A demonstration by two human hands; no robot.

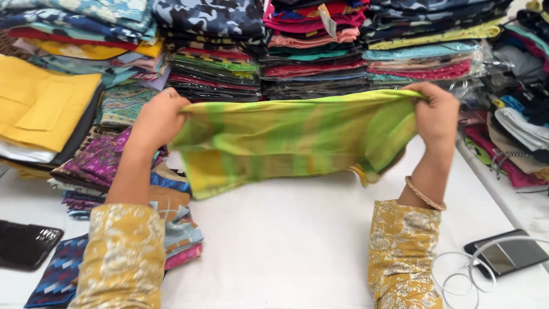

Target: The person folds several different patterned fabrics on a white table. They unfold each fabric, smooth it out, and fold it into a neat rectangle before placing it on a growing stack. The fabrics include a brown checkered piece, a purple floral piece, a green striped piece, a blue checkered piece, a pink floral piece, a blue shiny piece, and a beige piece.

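Above the middle of the white table [297, 246], the left hand [157, 117] and right hand [437, 111] are each pinching a top corner of a green-and-yellow striped cloth [291, 140], stretching it before stacks of folded fabrics [314, 51] along the far edge.

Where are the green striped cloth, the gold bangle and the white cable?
green striped cloth [297, 137], head view, middle of the fabric.
gold bangle [424, 194], head view, band on the right wrist.
white cable [457, 274], head view, coiled loop.
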